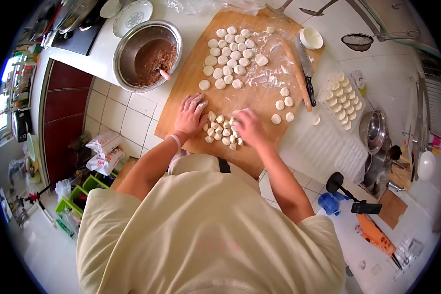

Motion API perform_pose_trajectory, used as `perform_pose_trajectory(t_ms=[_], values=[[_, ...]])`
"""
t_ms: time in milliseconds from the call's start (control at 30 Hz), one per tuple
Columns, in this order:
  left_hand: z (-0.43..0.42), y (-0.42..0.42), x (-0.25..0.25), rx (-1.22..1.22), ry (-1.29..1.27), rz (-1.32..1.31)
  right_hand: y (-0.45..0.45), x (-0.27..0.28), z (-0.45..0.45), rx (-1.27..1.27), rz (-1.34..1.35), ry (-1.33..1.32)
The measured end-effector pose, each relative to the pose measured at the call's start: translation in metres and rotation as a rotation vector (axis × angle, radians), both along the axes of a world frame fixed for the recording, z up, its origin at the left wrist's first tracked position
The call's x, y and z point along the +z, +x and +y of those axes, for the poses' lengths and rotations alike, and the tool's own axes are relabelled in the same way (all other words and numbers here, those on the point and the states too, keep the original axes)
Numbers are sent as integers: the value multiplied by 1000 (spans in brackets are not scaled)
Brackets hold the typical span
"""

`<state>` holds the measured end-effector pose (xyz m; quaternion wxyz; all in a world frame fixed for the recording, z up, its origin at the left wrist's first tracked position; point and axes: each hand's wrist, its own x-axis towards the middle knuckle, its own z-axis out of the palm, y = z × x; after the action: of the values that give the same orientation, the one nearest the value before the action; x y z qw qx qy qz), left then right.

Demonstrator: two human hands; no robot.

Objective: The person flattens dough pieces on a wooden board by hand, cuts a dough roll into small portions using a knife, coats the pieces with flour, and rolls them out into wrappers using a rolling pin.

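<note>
On the near part of the wooden board [174, 117] lies a cluster of small cut dough pieces [218, 130]. My left hand [190, 116] rests at the cluster's left side, fingers stretched out on the board and floury. At its right edge is my right hand [250, 126], smeared by motion; its fingertips are over or against the pieces, and whether they grip one is hidden. Farther up the board sit many flattened dough rounds [230, 56]. Several more dough rounds [284, 103] lie at the right, near a rolling pin [295, 66].
A knife [306, 68] lies beside the rolling pin, below a white bowl [311, 37]. At the left stands a metal basin [120, 56] of brown filling with a pink-handled utensil. A tray of dumplings [343, 100] is at the right. Loose flour [272, 73] covers part of the board.
</note>
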<state>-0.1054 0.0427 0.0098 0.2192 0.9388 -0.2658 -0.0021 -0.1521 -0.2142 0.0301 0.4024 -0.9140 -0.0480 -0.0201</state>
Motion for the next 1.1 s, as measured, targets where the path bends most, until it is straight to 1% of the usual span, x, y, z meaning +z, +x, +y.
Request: perform_pose_trajectory(t_ms=[67, 100, 167, 200, 233, 300, 333, 400, 433, 500, 533, 567, 633, 667, 700, 767, 800, 833, 900, 933, 1000, 1033, 1100], values=[[0, 2, -4, 0, -8, -7, -3, -10, 15, 172, 159, -66], [2, -1, -6, 1, -19, -8, 0, -15, 17, 170, 147, -71], [0, 5, -8, -5, -51, -34, 17, -18, 10, -1, 218, 135], [1, 2, -7, -9, -40, -12, 30, -15, 0, -125, 335, 292], [1, 1, -6, -13, -29, 9, 47, -16, -16, -127, 325, 281], [2, 1, -5, -12, -44, -1, 86, -21, -49, -332, 23, -38], [1, 1, -6, -8, -34, 11, 103, -26, -64, -332, 11, -44], [0, 2, -2, -4, -17, 18, 126, -36, -83, -520, -10, -233], [0, 1, 0, -5, -21, 10, 127, -39, -83, -522, -19, -234], [0, 0, 1, -2, -19, 34, 126, -42, -72, -369, 64, -227], [-1, 2, 1, 2, -23, 30, 127, -39, -65, -233, 223, -200], [-1, 2, 2, 2, -24, 22, 123, -43, -60, -226, 222, -202], [-1, 4, 1, 11, -23, 14, 117, -42, -48, -192, 256, 396], [-1, 4, 0, 11, -31, 8, 114, -38, -51, -212, 300, 578], [0, 2, -1, 5, -39, 1, 113, -32, -58, -215, 306, 581], [1, 1, -1, 3, -28, 9, 118, -27, -77, -362, 178, 111], [0, 1, -1, 2, -21, 14, 122, -29, -82, -292, 164, 141], [-1, 2, 0, -3, -21, 14, 124, -29, -83, -297, 164, 141], [-1, 1, 2, 6, -19, 14, 123, -28, -82, -176, 334, 390], [0, 0, 0, 6, -19, 14, 121, -30, -82, -176, 335, 390], [0, 0, -2, -2, -20, -11, 123, -32, -83, -123, 622, 648], [1, 2, -2, 0, -21, -13, 126, -34, -88, -121, 621, 647], [0, 0, -2, 16, -28, 8, 132, -38, -112, -313, 217, 99]])
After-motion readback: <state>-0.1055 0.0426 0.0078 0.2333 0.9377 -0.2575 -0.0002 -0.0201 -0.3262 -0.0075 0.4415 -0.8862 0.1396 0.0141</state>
